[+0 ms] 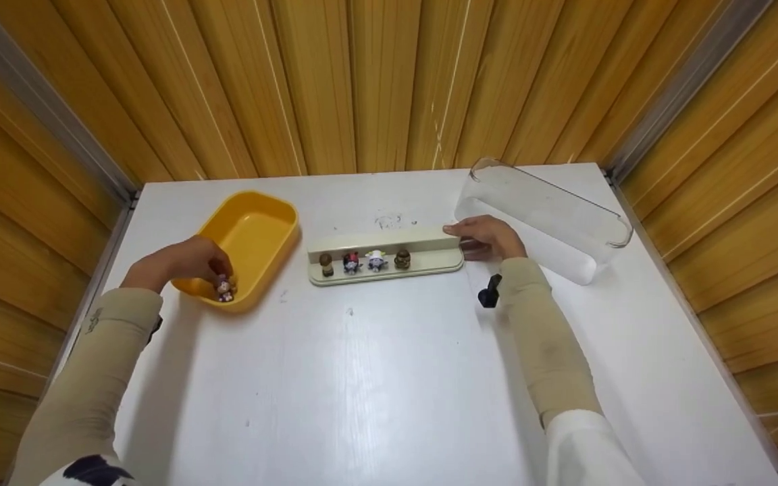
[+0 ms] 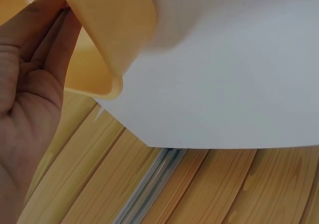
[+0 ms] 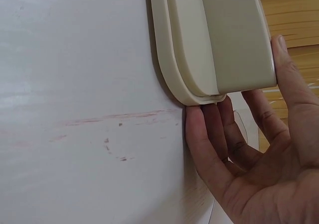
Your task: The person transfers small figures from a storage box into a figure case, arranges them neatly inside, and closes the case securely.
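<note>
My left hand point(image 1: 190, 262) reaches into the near end of a yellow plastic bin point(image 1: 274, 260), its fingertips pinching a small purple-and-pink figurine point(image 1: 225, 289). In the left wrist view the bin's wall hides those fingertips and the figurine. Several small figurines stand in a row on a cream display base point(image 1: 429, 262) with a raised back step; among them are a brown one point(image 1: 326, 264) at the left and a white-and-yellow one point(image 1: 376, 260). At the base's right end my right hand point(image 3: 264, 149) grips it, thumb against the raised step and fingers against the end edge.
A clear plastic cover point(image 1: 537, 216) lies slanted at the back right, just beyond my right hand. Wood-patterned panels point(image 1: 375, 81) wall in the white table point(image 1: 362, 378) at the back and sides. A small black piece point(image 1: 489, 291) sticks out at my right wrist.
</note>
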{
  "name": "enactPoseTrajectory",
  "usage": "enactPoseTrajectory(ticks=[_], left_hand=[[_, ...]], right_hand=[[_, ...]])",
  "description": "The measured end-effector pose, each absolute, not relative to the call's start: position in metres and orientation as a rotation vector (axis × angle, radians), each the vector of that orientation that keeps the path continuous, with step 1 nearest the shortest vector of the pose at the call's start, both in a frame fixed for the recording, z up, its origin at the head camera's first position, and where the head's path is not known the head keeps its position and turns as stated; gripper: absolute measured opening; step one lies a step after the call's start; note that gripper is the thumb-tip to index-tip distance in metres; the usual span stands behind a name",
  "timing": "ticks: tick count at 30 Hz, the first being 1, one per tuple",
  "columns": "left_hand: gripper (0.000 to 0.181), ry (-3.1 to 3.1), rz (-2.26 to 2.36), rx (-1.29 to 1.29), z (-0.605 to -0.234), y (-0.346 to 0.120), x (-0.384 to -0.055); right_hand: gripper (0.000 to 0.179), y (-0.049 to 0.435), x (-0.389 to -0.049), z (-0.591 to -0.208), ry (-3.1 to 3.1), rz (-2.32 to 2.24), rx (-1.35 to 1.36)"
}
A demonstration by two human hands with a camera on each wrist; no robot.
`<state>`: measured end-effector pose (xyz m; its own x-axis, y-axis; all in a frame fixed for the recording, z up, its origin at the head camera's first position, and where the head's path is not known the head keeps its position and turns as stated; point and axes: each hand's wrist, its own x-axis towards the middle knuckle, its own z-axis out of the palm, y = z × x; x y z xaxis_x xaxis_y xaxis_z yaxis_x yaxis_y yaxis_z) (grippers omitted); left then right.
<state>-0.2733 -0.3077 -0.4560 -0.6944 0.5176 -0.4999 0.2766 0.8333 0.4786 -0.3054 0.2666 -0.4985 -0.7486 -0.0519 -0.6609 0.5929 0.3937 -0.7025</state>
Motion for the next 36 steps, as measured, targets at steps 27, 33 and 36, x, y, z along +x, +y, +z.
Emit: enactPoseTrajectory(ticks=[27,33,36], left_hand=[[0.021,2.430,0.684,0.438,-0.481,-0.281,-0.253],[0.022,2.450,0.657,0.353,-0.476,-0.281,-0.252],[0.018,2.501,0.633,0.413,-0.476,-0.286,-0.253]], right_hand=[[0.050,0.266,-0.305,-0.503,2.052,-1.407,0.468],[0.054,0.266,-0.304,-0.504,2.072,-1.396,0.458],[0.056,0.266,-0.304,-0.504,2.077,-1.387,0.455]])
